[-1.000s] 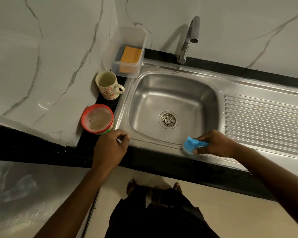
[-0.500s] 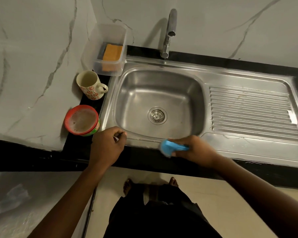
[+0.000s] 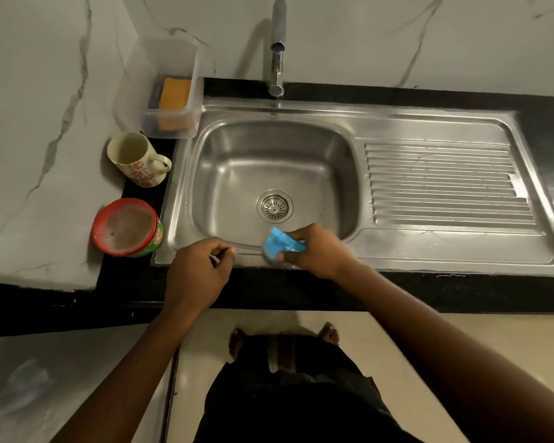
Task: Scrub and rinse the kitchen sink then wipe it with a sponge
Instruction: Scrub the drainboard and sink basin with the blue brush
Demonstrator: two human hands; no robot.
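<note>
The sink [image 3: 301, 107] is set into the black surface [image 3: 397, 292], with the basin at left and the ribbed drainboard [image 3: 445, 183] at right. The drain [image 3: 274, 206] sits at the basin centre, and the faucet [image 3: 277, 46] stands at the far rim.

The right hand [image 3: 317, 251] is at the near rim of the basin, just near of the drain. Its grip is closed round the blue scrubber [image 3: 283, 244], fingers curled over the handle. The scrubber's long axis runs roughly left to right. Its free end points left and slightly far, and its underside is against the near rim.

The left hand [image 3: 195, 270] rests on the near left corner of the rim with its fingers curled. A small pale spot shows at the thumb, and it cannot be told whether this grip holds anything.

The orange sponge [image 3: 174, 94] lies in a clear container [image 3: 173, 59] far left of the basin. A mug [image 3: 135, 159] and a red tub [image 3: 127, 227] stand near of the container.
</note>
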